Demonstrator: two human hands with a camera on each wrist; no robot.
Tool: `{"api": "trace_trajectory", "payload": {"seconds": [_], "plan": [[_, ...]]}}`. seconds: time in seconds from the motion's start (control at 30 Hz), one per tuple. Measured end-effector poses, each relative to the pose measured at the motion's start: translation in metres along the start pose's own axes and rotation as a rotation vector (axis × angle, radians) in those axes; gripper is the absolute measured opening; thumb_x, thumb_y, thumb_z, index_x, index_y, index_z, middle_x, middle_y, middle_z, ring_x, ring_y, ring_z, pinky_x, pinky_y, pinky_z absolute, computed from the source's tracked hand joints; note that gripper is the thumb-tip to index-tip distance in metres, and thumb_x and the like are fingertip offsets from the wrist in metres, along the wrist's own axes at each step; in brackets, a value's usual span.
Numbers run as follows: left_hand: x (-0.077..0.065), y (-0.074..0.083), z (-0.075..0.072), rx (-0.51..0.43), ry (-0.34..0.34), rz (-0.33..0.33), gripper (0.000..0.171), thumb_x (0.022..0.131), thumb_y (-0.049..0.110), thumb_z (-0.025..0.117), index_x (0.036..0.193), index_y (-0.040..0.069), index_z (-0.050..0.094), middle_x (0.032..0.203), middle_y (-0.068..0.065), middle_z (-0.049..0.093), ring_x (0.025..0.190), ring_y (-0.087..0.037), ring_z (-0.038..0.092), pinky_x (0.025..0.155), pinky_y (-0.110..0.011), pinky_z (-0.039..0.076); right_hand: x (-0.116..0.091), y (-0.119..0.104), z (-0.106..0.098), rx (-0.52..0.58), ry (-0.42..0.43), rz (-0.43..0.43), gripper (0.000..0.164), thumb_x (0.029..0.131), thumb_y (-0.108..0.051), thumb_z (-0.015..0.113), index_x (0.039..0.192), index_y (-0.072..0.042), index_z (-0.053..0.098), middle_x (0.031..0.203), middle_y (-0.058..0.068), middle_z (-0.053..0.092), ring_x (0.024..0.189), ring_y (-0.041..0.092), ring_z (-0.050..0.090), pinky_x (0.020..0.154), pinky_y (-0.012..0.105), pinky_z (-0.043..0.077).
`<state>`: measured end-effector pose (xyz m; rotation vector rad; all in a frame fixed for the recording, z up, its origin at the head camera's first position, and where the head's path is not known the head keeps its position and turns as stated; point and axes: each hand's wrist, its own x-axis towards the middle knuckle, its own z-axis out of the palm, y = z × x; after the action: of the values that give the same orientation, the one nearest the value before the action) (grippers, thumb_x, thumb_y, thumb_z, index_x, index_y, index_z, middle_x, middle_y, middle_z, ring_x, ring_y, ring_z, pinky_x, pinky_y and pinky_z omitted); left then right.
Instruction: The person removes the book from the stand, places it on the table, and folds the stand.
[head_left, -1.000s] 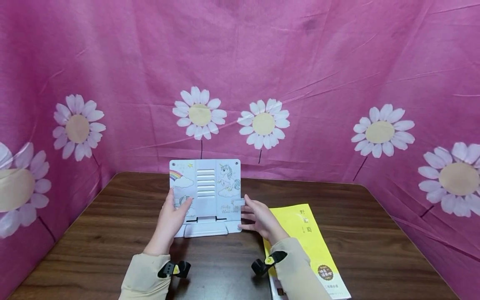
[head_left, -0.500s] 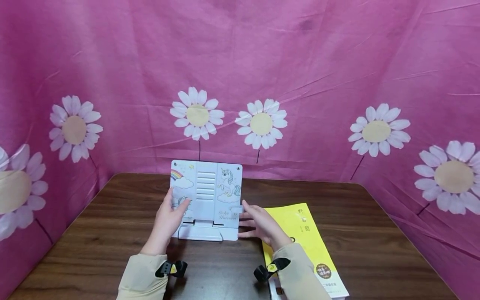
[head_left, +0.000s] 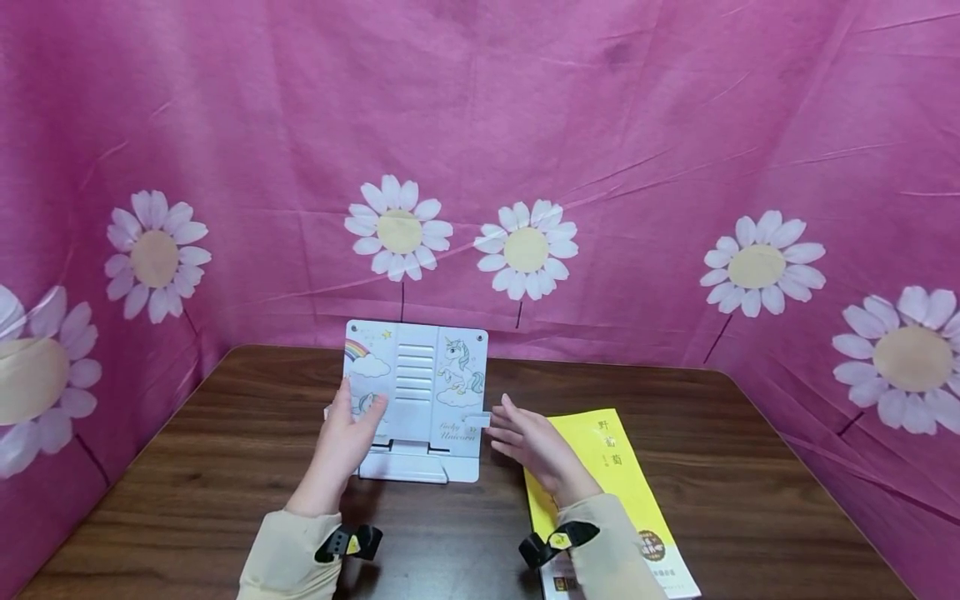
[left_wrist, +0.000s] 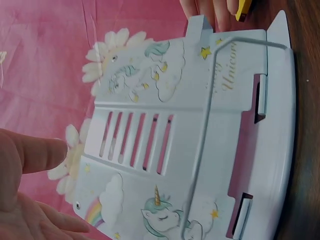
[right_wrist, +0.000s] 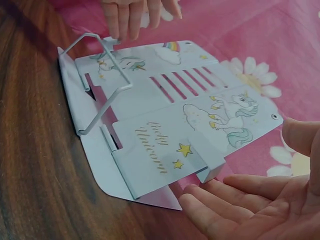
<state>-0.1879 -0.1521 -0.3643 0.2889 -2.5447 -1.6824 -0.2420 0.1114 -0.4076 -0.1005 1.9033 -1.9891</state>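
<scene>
A white metal book stand (head_left: 413, 402) printed with unicorns, clouds and a rainbow leans upright on the table. Slots run down its middle, and a wire page holder (left_wrist: 205, 125) and a lip are at its base. My left hand (head_left: 339, 446) is at the stand's left edge, its thumb overlapping the board in the head view; thumb and fingers are spread in the left wrist view. Beside the right edge, close to the small side tab (head_left: 477, 421), my right hand (head_left: 542, 450) has its fingers extended and palm turned toward the stand. Neither hand grips anything.
A yellow book (head_left: 607, 475) with a white lower band lies right of the stand, partly under my right forearm. The brown wooden table (head_left: 750, 492) ends at a pink curtain (head_left: 637, 125) with large white daisies.
My right hand has drawn back slightly to the right from the stand's edge. The stand has shifted a little, and a tab now shows at its left side. My left hand stays beside it.
</scene>
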Motion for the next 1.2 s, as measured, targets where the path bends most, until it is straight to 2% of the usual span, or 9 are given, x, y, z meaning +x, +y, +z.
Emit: {"api": "trace_trajectory", "payload": {"seconds": [0.2, 0.47, 0.7, 1.0, 1.2], "plan": [[-0.005, 0.004, 0.005, 0.045, -0.022, -0.023, 0.083, 0.103, 0.032, 0.048, 0.155, -0.008, -0.002, 0.160, -0.035, -0.004, 0.150, -0.049, 0.000, 0.121, -0.062, 0.006, -0.002, -0.004, -0.003, 0.034, -0.012, -0.009, 0.083, 0.100, -0.053, 0.050, 0.148, 0.012, 0.031, 0.152, 0.031, 0.038, 0.141, 0.042, 0.041, 0.116, 0.049, 0.037], [-0.003, 0.002, 0.006, 0.031, -0.032, -0.038, 0.085, 0.103, 0.032, 0.048, 0.154, -0.008, -0.006, 0.160, -0.033, -0.009, 0.150, -0.046, -0.005, 0.122, -0.061, 0.003, -0.004, -0.005, 0.000, 0.034, -0.011, 0.001, 0.080, 0.100, -0.051, 0.050, 0.147, 0.012, 0.033, 0.152, 0.030, 0.037, 0.142, 0.041, 0.039, 0.117, 0.048, 0.035], [0.000, 0.001, 0.004, -0.011, -0.048, -0.072, 0.085, 0.104, 0.034, 0.047, 0.155, -0.005, -0.009, 0.162, -0.030, -0.008, 0.151, -0.044, -0.006, 0.122, -0.060, 0.003, -0.004, -0.006, 0.001, 0.035, 0.026, 0.017, 0.074, 0.101, -0.049, 0.051, 0.145, 0.009, 0.038, 0.151, 0.028, 0.041, 0.141, 0.039, 0.042, 0.115, 0.047, 0.038], [0.003, -0.002, -0.003, -0.057, -0.062, -0.056, 0.086, 0.104, 0.032, 0.047, 0.154, -0.006, -0.012, 0.162, -0.029, -0.008, 0.151, -0.043, -0.005, 0.123, -0.058, 0.004, -0.006, -0.008, 0.004, 0.009, 0.056, 0.029, 0.070, 0.101, -0.046, 0.052, 0.142, 0.011, 0.042, 0.146, 0.029, 0.046, 0.134, 0.038, 0.050, 0.110, 0.044, 0.044], [0.007, -0.006, -0.009, -0.091, -0.104, -0.066, 0.088, 0.105, 0.035, 0.046, 0.154, -0.004, -0.015, 0.162, -0.026, -0.014, 0.151, -0.043, -0.006, 0.123, -0.057, 0.004, -0.009, -0.008, 0.005, -0.004, 0.061, 0.037, 0.069, 0.102, -0.044, 0.052, 0.140, 0.013, 0.044, 0.138, 0.027, 0.054, 0.120, 0.029, 0.061, 0.108, 0.043, 0.046]]}}
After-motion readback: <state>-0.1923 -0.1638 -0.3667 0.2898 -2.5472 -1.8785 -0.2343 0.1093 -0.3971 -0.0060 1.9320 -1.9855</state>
